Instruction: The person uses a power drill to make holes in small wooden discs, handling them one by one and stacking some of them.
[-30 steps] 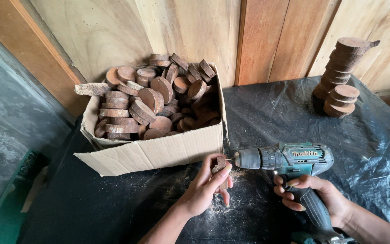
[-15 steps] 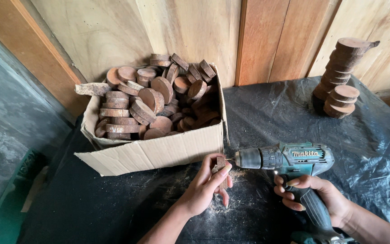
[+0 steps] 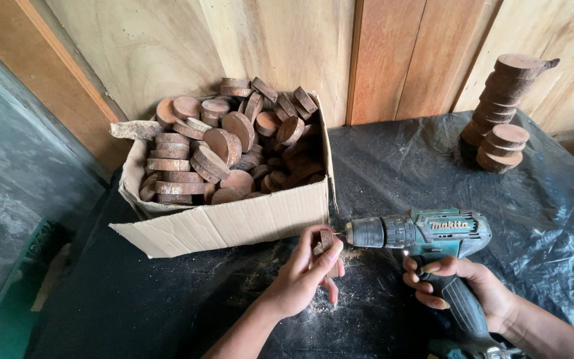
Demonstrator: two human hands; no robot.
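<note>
Two bare hands are working low in the head view, over a worktop covered in black plastic sheeting (image 3: 519, 199). The left hand (image 3: 303, 276) is pinching a small round brown wooden disc (image 3: 325, 240) on edge between thumb and fingers, closed around it and holding it just in front of the cardboard box. The right hand (image 3: 463, 286) is wrapping its fingers tightly around the grip of a teal and black cordless drill (image 3: 426, 233), which is lying level and pointing to the left. The drill's thin bit is meeting the face of the wooden disc, so tool and disc are touching at the tip. Pale sawdust (image 3: 317, 302) is lying on the sheeting right under the left hand. Behind the hands, an open brown cardboard box (image 3: 234, 223) is sitting on the worktop with its front flap folded outward, and it is brimming with many round brown wooden slices (image 3: 227, 149), some stacked flat at the left and others standing on edge. Far to the right, well apart from the drill, a leaning stack of round brown wooden slices (image 3: 499, 110) is standing near the wall. Wooden wall planks (image 3: 393, 53) are rising behind everything, and a green object (image 3: 14, 299) is showing low at the left edge, beside the worktop.
</note>
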